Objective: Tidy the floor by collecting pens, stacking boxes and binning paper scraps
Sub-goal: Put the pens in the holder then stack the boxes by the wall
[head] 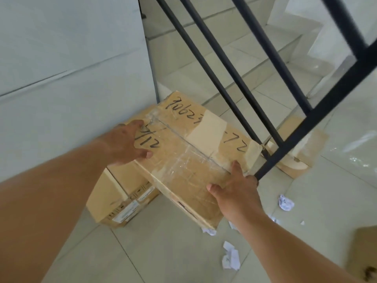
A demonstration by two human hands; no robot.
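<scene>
A taped cardboard box (pixel 189 152) with black handwriting is held tilted over a second cardboard box (pixel 120 199) that stands on the floor by the wall. My left hand (pixel 128 144) grips the upper box's left edge. At its near right corner my right hand (pixel 234 186) holds it. Crumpled paper scraps (pixel 230 258) lie on the tiles below my right arm, with another scrap (pixel 285 202) to the right. No pens show.
A black stair railing (pixel 265 111) slants across the right, its bottom bar close to the held box's right end. Behind it lies a flat cardboard piece (pixel 302 144). A white wall (pixel 71 68) stands to the left. Another cardboard corner (pixel 365 248) is at the lower right.
</scene>
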